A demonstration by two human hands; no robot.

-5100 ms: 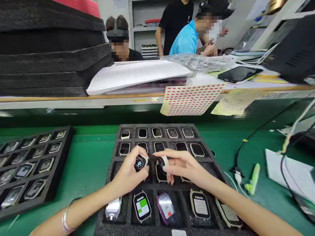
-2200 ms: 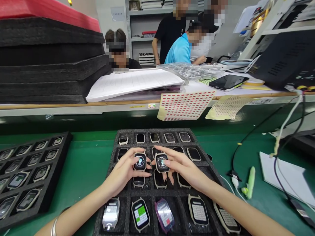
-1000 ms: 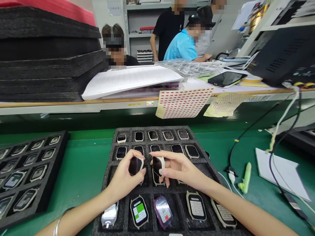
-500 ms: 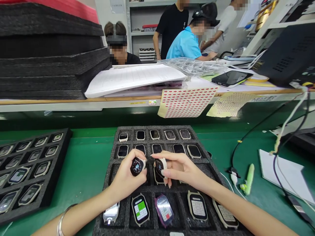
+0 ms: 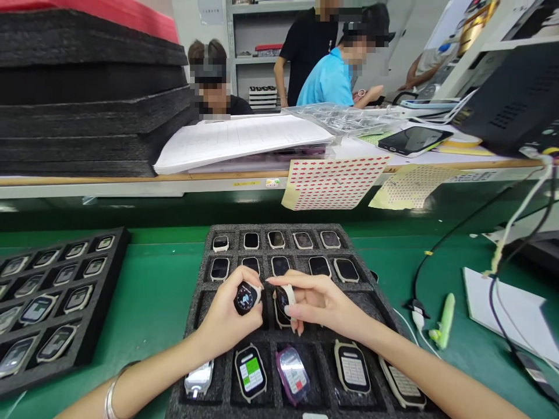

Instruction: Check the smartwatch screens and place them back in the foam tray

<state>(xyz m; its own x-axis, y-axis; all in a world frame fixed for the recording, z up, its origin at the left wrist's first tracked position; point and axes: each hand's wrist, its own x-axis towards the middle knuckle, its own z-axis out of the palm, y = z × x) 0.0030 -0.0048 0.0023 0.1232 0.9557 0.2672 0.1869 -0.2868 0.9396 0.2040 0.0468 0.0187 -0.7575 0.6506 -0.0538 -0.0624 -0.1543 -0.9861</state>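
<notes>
My left hand [image 5: 231, 311] is closed around a smartwatch body [image 5: 246, 297], whose lit black face shows a dial. Close beside it, my right hand [image 5: 321, 299] grips another strapless smartwatch [image 5: 284, 299] between thumb and fingers, its screen turned to the left. Both are held over the black foam tray [image 5: 201, 317]. In the tray's far rows sit several watches with dark screens. Nearest me lie a watch with a green and white screen [image 5: 250, 372], a purple-cased watch [image 5: 293, 373] and one with a white grid screen [image 5: 353, 366]. My hands hide part of the middle rows.
Another foam tray of watches [image 5: 82, 343] lies at the left. Cables [image 5: 417, 302], a green cylindrical object [image 5: 446, 321] and white paper [image 5: 502, 308] are at the right. A raised shelf carries stacked black foam [image 5: 87, 116], papers [image 5: 244, 139] and a phone [image 5: 414, 141]. People work behind it.
Both hands keep their grips on the watches, which have turned slightly. The view has shifted a little. Behind the shelf, the co-worker in blue has raised a hand, and another person has moved right.
</notes>
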